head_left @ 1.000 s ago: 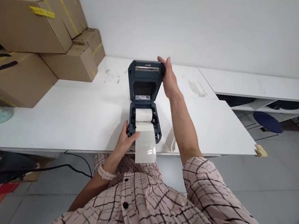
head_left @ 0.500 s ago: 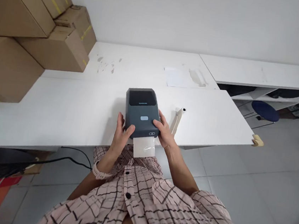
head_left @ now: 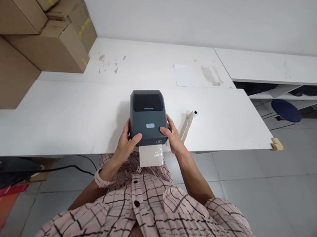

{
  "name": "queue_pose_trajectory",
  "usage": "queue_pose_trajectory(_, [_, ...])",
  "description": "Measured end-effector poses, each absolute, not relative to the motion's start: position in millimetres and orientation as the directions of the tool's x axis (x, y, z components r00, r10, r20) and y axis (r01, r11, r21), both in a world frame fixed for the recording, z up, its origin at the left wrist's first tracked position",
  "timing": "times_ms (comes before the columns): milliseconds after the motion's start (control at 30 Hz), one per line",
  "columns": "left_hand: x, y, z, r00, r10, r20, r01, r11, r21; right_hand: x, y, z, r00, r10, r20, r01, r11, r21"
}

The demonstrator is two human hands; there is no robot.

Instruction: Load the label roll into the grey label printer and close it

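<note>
A dark grey label printer (head_left: 148, 119) is at the front of the white table, with a light button on its lid. My left hand (head_left: 124, 143) grips its left side, thumb on the front corner. On the opposite side my right hand (head_left: 173, 136) holds it, thumb resting on top and fingers along the edge. A blank, shiny label sheet (head_left: 151, 156) sticks out of the printer's front slot and hangs past the table edge. Right of the printer, a small white roll (head_left: 194, 113) lies on the table, a thin strip trailing from it.
Cardboard boxes (head_left: 61, 46) are stacked at the left back of the table (head_left: 90, 119). A white paper sheet (head_left: 185, 76) lies near the back. A blue stool (head_left: 286, 110) stands at the right. Black cables (head_left: 65, 167) hang below the front edge.
My left fingers have closed in against the printer's side; before, they stood slightly away from it. The whole view has shifted a little. The right hand keeps its hold.
</note>
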State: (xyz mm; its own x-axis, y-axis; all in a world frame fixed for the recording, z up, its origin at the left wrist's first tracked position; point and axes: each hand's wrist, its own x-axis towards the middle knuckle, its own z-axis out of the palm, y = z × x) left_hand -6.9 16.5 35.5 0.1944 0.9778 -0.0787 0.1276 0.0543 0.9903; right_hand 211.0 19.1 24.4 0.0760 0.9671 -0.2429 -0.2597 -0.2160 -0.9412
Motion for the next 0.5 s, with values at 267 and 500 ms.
queue_pose_trajectory(267, [-14, -36, 26, 0.367, 0.832, -0.417, 0.297, 0.320, 0.900, 209, 17, 27, 0.077, 0.967, -0.242, -0.323, -0.206, -0.924])
queue_pose_trajectory(500, [3, -30, 43, 0.528, 0.664, -0.529, 0.010, 0.618, 0.786, 207, 18, 27, 0.083, 0.967, -0.242, -0.316, -0.205, -0.926])
